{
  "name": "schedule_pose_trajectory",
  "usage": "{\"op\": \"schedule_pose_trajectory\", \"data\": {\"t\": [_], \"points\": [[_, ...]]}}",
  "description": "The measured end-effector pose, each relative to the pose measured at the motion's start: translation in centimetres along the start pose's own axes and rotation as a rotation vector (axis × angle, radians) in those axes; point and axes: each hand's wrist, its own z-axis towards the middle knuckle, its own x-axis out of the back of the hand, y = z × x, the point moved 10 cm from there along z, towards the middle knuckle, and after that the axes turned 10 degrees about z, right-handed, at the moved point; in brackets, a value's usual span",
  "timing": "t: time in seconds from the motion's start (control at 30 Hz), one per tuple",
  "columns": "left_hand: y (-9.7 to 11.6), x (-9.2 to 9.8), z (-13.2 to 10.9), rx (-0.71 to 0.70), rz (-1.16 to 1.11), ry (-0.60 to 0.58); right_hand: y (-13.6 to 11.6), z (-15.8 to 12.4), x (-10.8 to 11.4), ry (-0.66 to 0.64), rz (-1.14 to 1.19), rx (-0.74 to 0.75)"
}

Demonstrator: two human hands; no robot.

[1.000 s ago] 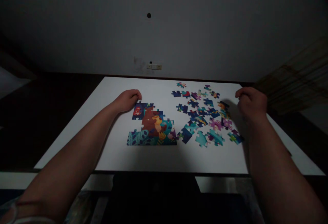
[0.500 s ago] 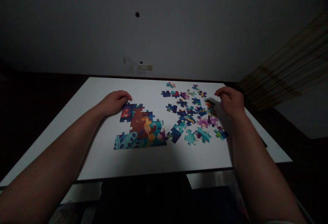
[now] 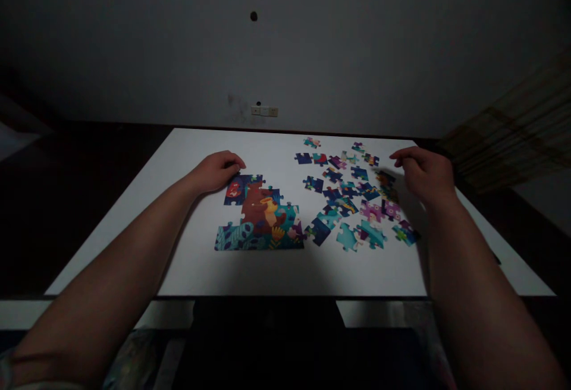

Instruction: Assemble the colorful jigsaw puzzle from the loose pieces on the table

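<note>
A partly joined jigsaw puzzle [image 3: 263, 223] with a brown bear, a yellow jug and leaves lies flat on the white table [image 3: 187, 274]. My left hand [image 3: 218, 170] rests at its upper left corner, fingers curled in and thumb against them, with nothing visible in them. To the right lie several loose puzzle pieces [image 3: 359, 173], some touching or overlapping. My right hand [image 3: 426, 173] is beside their right edge, fingers bent and thumb close to the index finger; no piece shows in it. Below it, an orange and dark piece [image 3: 386, 182] lies in shadow.
Beyond the table stands a grey wall with a socket strip [image 3: 264, 111] and a dark hole [image 3: 254, 16]. A striped curtain [image 3: 504, 134] hangs at the right. A small dark object [image 3: 496, 257] lies near the table's right edge, partly behind my right forearm.
The view has turned slightly left, so the table, puzzle and both hands appear farther right. Against the table, the hands and pieces have hardly moved.
</note>
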Motion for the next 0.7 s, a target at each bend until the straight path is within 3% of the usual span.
{"op": "schedule_pose_trajectory", "data": {"t": [0.3,0.5,0.7], "points": [[-0.1,-0.1,0.1,-0.008,0.005,0.013,0.3,-0.2,-0.4,-0.030,0.000,-0.029],[0.0,-0.1,0.2,-0.005,-0.004,0.015,-1.1,-0.9,-1.3,-0.054,0.021,-0.031],[-0.1,-0.1,0.1,-0.002,-0.007,0.018,-1.6,-2.0,-2.1,-0.047,0.107,-0.144]]}}
